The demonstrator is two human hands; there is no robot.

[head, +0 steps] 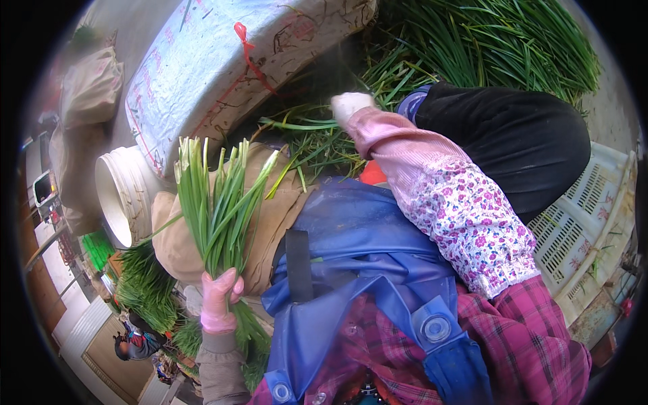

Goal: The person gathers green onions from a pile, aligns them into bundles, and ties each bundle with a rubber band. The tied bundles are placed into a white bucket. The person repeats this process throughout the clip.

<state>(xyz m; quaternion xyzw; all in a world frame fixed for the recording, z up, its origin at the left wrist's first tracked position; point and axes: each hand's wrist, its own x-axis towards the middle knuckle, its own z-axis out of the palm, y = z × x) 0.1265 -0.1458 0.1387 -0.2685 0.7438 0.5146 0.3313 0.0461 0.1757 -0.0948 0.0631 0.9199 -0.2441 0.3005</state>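
Observation:
My left hand [218, 298], in a thin pink glove, grips a bunch of garlic chives [215, 217] around the leaves. The pale cut ends point away from me, and the leaf tips hang behind the wrist. My right hand [351, 107], in a pale glove and somewhat blurred, is curled above loose chive leaves [326, 147] scattered on the ground. A few leaves lie close to its fingers, but whether they are held is not visible. A large heap of chives [486, 45] lies beyond it at the upper right.
A white woven sack [202, 66] tied with red string [248, 55] lies ahead. A white bucket [126, 192] rests on its side at my left. To my right are plastic crates [572, 228]. More chives [147, 288] and a person [136, 344] are at the far left.

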